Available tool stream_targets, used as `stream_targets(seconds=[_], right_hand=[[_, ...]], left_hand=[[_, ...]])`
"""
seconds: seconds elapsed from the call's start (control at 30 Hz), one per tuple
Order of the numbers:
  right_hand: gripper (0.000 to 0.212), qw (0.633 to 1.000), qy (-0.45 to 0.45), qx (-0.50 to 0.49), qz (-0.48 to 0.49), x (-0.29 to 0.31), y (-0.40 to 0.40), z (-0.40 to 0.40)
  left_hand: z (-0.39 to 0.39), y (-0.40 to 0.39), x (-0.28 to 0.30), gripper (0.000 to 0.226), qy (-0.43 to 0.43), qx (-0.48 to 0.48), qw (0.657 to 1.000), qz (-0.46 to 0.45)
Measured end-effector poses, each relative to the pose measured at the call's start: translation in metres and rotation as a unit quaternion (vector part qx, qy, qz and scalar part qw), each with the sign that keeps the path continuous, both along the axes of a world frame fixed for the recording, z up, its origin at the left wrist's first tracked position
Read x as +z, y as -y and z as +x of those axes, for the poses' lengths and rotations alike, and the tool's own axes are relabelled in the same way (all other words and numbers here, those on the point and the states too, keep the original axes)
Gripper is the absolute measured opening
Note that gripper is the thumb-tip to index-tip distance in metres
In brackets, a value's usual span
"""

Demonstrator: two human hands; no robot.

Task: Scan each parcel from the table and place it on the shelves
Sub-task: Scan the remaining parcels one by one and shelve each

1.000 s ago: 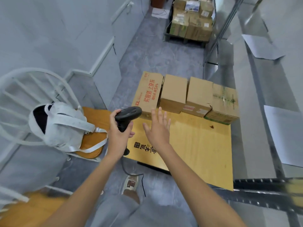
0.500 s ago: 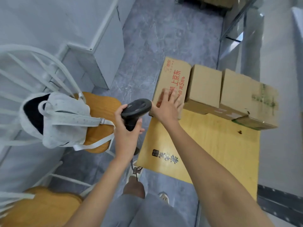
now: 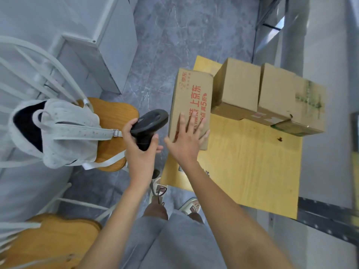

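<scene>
Item one: black handheld barcode scanner (image 3: 148,123), gripped by its handle in my left hand (image 3: 140,152). Item two: cardboard parcel with red print (image 3: 191,101), at the left edge of the yellow wooden table (image 3: 248,164), my right hand (image 3: 186,141) flat on its top, fingers straight and spread. Item three: two plain cardboard boxes (image 3: 238,87) just beside it, further right on the table.

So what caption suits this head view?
Left hand grips barcode scanner; right hand rests on red-printed parcel.
</scene>
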State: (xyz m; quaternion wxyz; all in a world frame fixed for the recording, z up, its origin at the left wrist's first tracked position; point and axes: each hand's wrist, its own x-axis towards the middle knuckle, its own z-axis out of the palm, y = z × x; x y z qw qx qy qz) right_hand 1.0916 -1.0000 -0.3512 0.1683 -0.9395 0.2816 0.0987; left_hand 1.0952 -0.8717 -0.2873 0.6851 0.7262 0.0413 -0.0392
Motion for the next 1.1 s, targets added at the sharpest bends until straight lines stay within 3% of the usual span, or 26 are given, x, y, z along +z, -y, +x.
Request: stream_targets(seconds=[0.3,0.53,0.63,0.8,0.87,0.93,1.0,1.1], right_hand=[[0.101,0.999,0.023,-0.02,0.036,0.004,-0.023,-0.08],[0.104,0.985,0.07,-0.082,0.138,0.02,-0.002,-0.111],[0.102,0.961,0.098,-0.131,0.222,0.03,0.002,-0.13],[0.093,0.887,0.157,-0.226,0.37,0.041,0.013,-0.154],[0.089,0.896,0.173,-0.237,0.333,0.044,0.017,-0.154],[0.091,0.932,0.168,-0.227,0.226,0.046,0.017,-0.149],[0.098,0.965,0.126,-0.197,0.122,0.047,0.016,-0.141],[0.101,0.988,0.022,-0.145,0.053,0.047,0.017,-0.127]], left_hand=[[-0.018,-0.002,0.01,0.05,0.003,-0.008,1.0,0.019],[-0.027,0.006,0.015,0.052,0.026,-0.058,0.998,0.013],[-0.031,0.008,0.015,0.053,0.02,-0.069,0.997,0.007],[-0.031,0.011,0.013,0.052,0.015,-0.083,0.996,-0.004],[-0.03,0.012,0.012,0.053,0.012,-0.087,0.996,-0.007],[-0.029,0.013,0.011,0.054,0.009,-0.091,0.996,-0.009],[-0.028,0.014,0.011,0.054,0.011,-0.096,0.995,-0.007],[-0.028,0.013,0.011,0.054,0.013,-0.107,0.994,-0.005]])
